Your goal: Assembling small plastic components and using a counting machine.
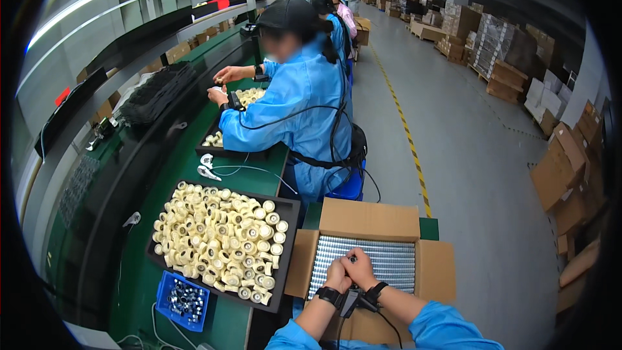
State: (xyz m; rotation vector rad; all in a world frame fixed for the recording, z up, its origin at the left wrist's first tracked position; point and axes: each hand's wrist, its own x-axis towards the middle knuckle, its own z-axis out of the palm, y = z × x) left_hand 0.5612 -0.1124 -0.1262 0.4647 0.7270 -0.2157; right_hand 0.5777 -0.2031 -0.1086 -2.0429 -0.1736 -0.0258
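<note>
Blue bin: held loose metal fittings, near left on the green worktop.
Black tray: lay just beyond, heaped with cream plastic spools.
Left hand: fingers curled inward; whether they pinched anything, I could not tell.
Small round part: sat at the fingertips, where both hands met.
Right hand: fingers seemed to pinch that part; a light grip, its round end uncovered, looked best.
Carton: lay open beneath, rows of silvery metal pieces inside; staying low over them seemed wise against drops.
</note>
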